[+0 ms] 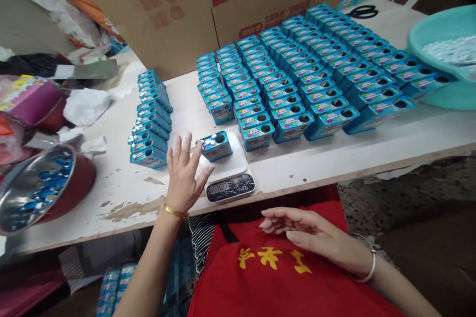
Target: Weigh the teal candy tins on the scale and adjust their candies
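A blue tin (pixel 216 147) with a round hole in its top and several white tablets lying on that top stands on a small digital scale (pixel 231 185). My left hand (pixel 184 174) is raised just left of this tin, fingers spread and holding nothing; whether a fingertip touches the tin I cannot tell. Over the red apron (pixel 256 285) hovers my right hand (pixel 305 230), its fingers loosely stretched and nothing in them. The scale's lit display (pixel 220 187) appears to read 1527.
Rows of blue tins (pixel 290 126) fill the table's right half; a shorter row (pixel 152 131) stands left. A steel bowl (pixel 84 178) holds blue caps. A turquoise basin (pixel 420 42) holds white tablets. Scissors (pixel 363 11) lie at the back; a large cardboard box (pixel 178 34) stands behind.
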Tool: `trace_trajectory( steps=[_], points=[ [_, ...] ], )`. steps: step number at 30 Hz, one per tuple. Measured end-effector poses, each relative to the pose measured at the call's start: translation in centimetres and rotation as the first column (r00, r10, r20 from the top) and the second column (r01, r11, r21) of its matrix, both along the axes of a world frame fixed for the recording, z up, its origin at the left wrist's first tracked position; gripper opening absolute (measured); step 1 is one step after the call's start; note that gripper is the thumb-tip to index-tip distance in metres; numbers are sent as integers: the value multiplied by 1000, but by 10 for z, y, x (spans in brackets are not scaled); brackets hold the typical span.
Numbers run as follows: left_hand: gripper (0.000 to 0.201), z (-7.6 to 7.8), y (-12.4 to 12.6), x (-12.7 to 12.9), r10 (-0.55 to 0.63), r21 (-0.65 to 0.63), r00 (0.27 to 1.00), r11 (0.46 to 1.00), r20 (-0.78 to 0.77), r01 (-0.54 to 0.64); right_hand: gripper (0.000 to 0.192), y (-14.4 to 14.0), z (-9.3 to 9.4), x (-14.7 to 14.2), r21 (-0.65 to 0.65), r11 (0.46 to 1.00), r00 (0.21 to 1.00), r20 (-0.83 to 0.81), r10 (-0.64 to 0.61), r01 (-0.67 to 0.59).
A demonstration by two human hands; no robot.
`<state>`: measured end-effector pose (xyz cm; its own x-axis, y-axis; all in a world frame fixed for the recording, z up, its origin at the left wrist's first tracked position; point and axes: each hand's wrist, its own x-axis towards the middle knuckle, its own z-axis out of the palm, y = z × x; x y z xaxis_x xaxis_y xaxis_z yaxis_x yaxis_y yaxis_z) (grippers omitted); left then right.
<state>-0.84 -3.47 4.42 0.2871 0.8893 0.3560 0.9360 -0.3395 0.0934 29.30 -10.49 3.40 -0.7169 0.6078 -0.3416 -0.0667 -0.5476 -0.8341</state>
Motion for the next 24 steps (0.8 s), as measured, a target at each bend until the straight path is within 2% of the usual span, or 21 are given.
trace_trajectory(
  steps=[10,17,21,24],
  points=[
    [52,4,22,32,-76,-9,997,997,14,76,45,5,-7,-4,-1,1000,999,-21,-24,24],
    [49,9,21,31,-65,29,998,997,-9,65,45,11,-7,-1,2,998,998,7,-66,66],
    [51,14,23,34,-59,59,998,996,-39,61,45,24,-10,13,53,990,991,42,-130,128],
    [46,17,28,35,-90,75,993,993,-78,96,45,38,-7,35,117,968,966,110,-234,221]
  ],
)
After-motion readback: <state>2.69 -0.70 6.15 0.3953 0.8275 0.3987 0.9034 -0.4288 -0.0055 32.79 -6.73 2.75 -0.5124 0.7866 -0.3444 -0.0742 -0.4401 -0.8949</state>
